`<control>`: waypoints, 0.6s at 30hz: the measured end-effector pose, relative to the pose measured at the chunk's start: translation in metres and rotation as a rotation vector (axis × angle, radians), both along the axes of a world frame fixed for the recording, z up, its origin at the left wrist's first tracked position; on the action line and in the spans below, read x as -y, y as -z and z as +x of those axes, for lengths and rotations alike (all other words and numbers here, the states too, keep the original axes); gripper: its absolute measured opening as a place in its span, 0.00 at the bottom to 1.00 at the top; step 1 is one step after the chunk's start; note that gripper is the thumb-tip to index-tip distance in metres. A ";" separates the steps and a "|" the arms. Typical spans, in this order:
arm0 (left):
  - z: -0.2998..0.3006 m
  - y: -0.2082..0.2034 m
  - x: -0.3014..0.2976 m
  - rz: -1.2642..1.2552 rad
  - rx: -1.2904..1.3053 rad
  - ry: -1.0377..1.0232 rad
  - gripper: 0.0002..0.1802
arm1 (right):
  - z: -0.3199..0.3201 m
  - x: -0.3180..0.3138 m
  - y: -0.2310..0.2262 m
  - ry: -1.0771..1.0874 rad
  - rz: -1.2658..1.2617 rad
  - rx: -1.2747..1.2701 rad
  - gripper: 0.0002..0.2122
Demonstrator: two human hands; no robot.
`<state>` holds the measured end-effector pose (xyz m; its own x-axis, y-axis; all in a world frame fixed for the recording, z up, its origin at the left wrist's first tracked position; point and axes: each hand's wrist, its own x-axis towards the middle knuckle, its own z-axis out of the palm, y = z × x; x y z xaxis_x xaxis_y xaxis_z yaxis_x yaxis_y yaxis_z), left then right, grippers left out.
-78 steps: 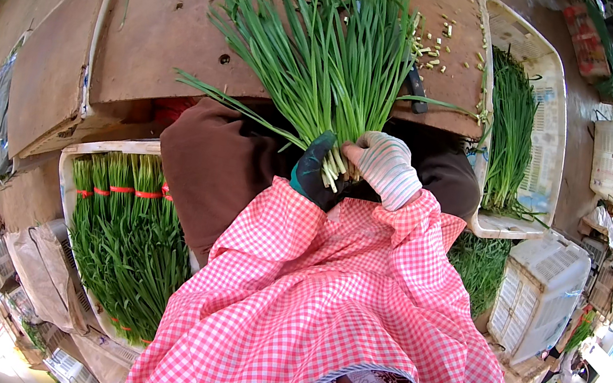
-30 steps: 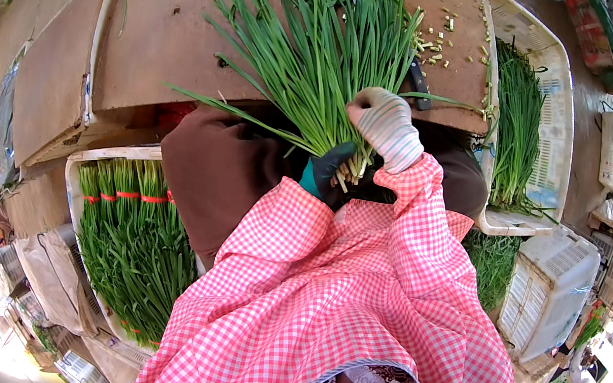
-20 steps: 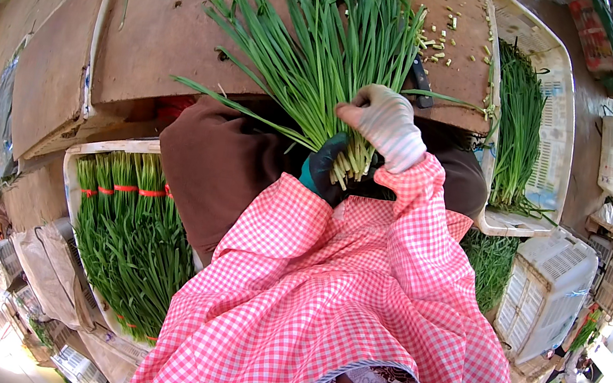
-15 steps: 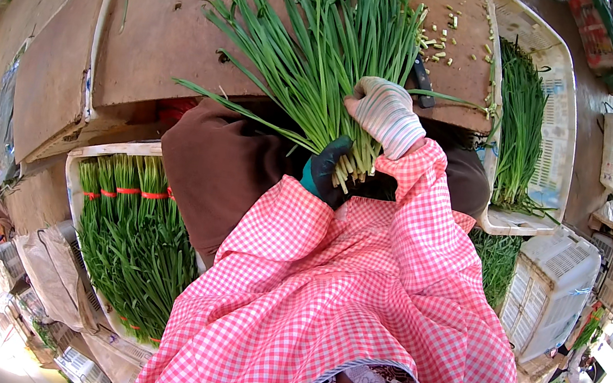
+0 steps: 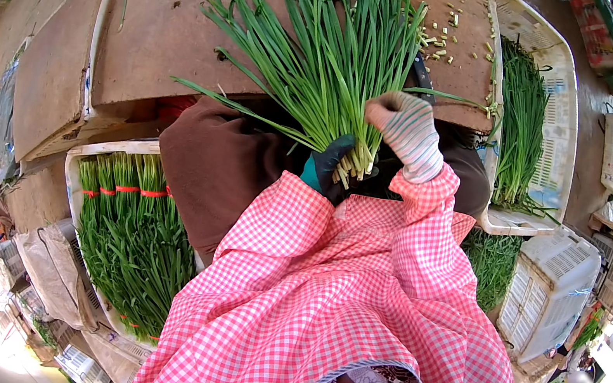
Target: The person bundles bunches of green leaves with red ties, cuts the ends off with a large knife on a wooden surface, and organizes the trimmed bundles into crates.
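A thick bunch of garlic chives (image 5: pixel 331 70) fans out over the table edge, leaves pointing away and pale stem ends toward me. My left hand (image 5: pixel 328 165), in a black and teal glove, is closed around the bunch near its stem ends. At the bunch's right side is my right hand (image 5: pixel 406 133), in a striped pale glove. Its fingers are curled beside the stems; whatever is between them is hidden. Behind it a knife with a dark handle (image 5: pixel 422 74) lies on the table, partly covered by the leaves.
The brown wooden table (image 5: pixel 163 38) carries several cut stem bits (image 5: pixel 441 44). A white crate (image 5: pixel 564 141) at right holds loose chives (image 5: pixel 521 128). At lower left, another crate (image 5: pixel 74 171) holds chives tied with red bands (image 5: pixel 134 246). An upturned white crate (image 5: pixel 551 292) stands at right.
My right hand has moved right and slightly down, off the front of the bunch. The left hand keeps its grip on the stems almost in place.
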<state>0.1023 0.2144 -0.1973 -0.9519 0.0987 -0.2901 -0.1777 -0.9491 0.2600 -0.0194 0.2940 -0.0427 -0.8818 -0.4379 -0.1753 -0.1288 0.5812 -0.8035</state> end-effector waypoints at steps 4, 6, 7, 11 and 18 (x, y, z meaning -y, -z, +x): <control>-0.003 -0.036 0.006 -0.122 -0.103 -0.002 0.17 | -0.004 0.018 -0.001 -0.144 0.356 -0.078 0.19; -0.005 -0.048 0.005 -0.333 -0.241 -0.060 0.15 | -0.005 0.022 0.007 -0.149 0.323 -0.257 0.13; -0.004 -0.053 -0.004 -0.456 -0.287 -0.146 0.14 | -0.006 0.018 0.011 -0.116 0.281 -0.273 0.12; -0.012 -0.055 -0.009 0.043 0.154 -0.099 0.16 | -0.001 0.008 0.010 0.044 -0.036 -0.246 0.07; -0.012 -0.045 0.009 -0.078 -0.007 0.027 0.26 | 0.004 -0.021 -0.042 0.417 -0.585 0.207 0.05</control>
